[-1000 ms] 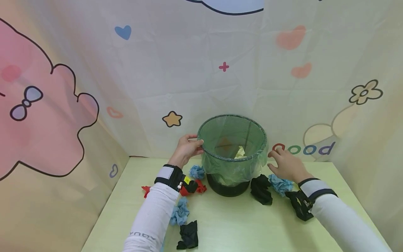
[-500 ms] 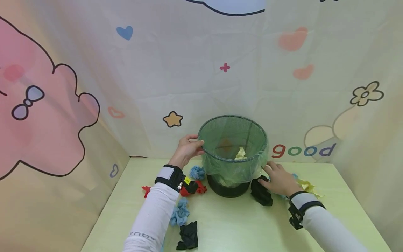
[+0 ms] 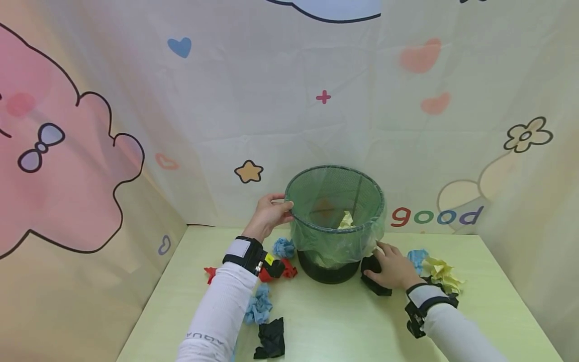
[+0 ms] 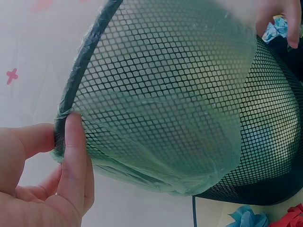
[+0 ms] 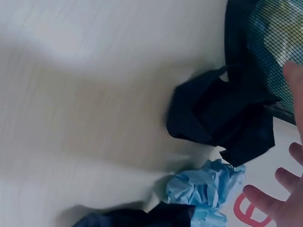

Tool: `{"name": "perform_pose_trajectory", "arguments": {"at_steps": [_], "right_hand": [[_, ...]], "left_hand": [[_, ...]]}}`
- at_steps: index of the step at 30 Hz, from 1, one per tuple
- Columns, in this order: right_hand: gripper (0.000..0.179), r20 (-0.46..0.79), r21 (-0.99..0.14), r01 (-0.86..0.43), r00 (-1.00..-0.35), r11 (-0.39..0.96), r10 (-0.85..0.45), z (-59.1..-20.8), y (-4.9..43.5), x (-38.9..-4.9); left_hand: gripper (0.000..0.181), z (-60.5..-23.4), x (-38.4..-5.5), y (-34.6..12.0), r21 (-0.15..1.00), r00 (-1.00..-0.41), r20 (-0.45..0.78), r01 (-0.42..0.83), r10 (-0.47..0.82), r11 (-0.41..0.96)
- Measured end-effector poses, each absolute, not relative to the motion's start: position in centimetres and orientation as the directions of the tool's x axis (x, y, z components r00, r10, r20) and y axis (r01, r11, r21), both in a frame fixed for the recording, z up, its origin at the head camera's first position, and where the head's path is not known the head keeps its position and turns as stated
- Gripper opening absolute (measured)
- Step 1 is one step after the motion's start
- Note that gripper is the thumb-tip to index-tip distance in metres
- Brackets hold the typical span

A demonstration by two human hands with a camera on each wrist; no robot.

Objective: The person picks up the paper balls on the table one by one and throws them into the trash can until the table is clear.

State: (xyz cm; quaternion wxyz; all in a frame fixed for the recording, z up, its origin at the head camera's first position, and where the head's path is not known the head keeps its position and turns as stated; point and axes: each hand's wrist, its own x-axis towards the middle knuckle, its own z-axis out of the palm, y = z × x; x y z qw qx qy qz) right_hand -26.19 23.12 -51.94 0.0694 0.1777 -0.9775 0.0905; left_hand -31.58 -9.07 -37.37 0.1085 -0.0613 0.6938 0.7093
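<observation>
A mesh wastebasket (image 3: 330,274) lined with a thin green bag (image 3: 323,246) stands at the back of the table, with crumpled yellow paper (image 3: 346,220) inside. My left hand (image 3: 269,213) pinches its rim on the left; in the left wrist view the thumb and fingers sit on either side of the rim, over the bag's edge. My right hand (image 3: 393,265) hovers with spread fingers over a crumpled black paper (image 3: 373,281) beside the basket's base. In the right wrist view nothing lies between those fingers, and the black paper (image 5: 222,111) lies on the table below.
Right of the basket lie crumpled blue paper (image 3: 417,259) and yellow paper (image 3: 442,274). To the left are blue balls (image 3: 283,247), red paper (image 3: 288,268), and a black piece (image 3: 271,339) nearer the front. A printed curtain (image 3: 253,100) hangs right behind the table.
My right hand has come down from beside the basket's rim to the black paper, uncovering the blue and yellow papers at right. The left hand stays on the rim.
</observation>
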Motion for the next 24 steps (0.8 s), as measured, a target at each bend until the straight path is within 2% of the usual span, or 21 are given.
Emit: {"name": "perform_pose_trajectory", "arguments": {"at_steps": [8, 24], "right_hand": [[0.066, 0.174, -0.144, -0.381, -0.918, 0.913, -0.356, -53.7, 22.5, -25.5], [0.067, 0.12, -0.222, -0.348, -0.937, 0.911, -0.328, -57.1, 21.7, -24.1]], "left_hand": [[0.043, -37.4, -31.6, -9.1, 0.971, -0.968, -0.24, -0.241, 0.068, -0.01], [0.041, -37.4, -31.5, -9.0, 0.971, -0.969, -0.236, -0.239, 0.075, -0.031]]}}
